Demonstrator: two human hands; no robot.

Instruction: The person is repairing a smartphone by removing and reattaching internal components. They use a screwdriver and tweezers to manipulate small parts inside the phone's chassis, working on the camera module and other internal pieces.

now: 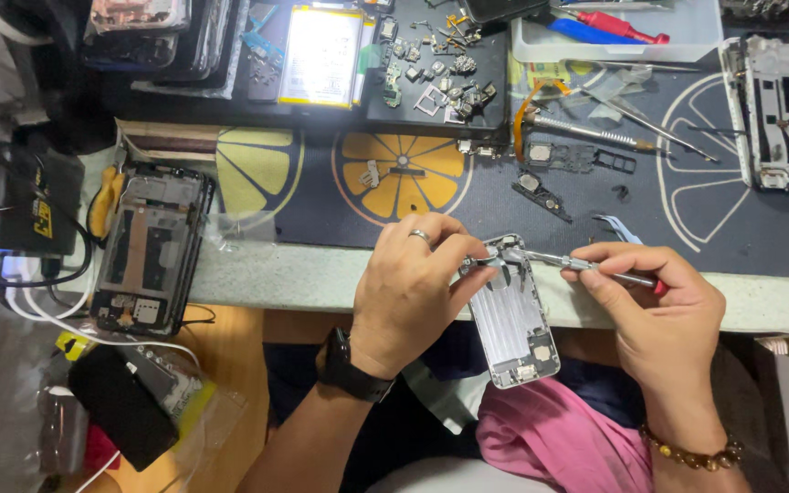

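My left hand (408, 288), with a ring and a black wristwatch, grips the upper left edge of a silver phone housing (511, 319) that lies open side up over my lap. My right hand (655, 306), with a bead bracelet, holds a slim metal screwdriver (577, 265) with a red end. Its tip touches the top corner of the housing, close to my left thumb and fingers.
A dark mat with orange-slice prints (394, 178) covers the table, strewn with small parts, tweezers (618, 228) and tools. A disassembled black phone (152, 246) lies at left, a white phone frame (783, 110) at far right, a battery (321, 55) and a parts tray behind.
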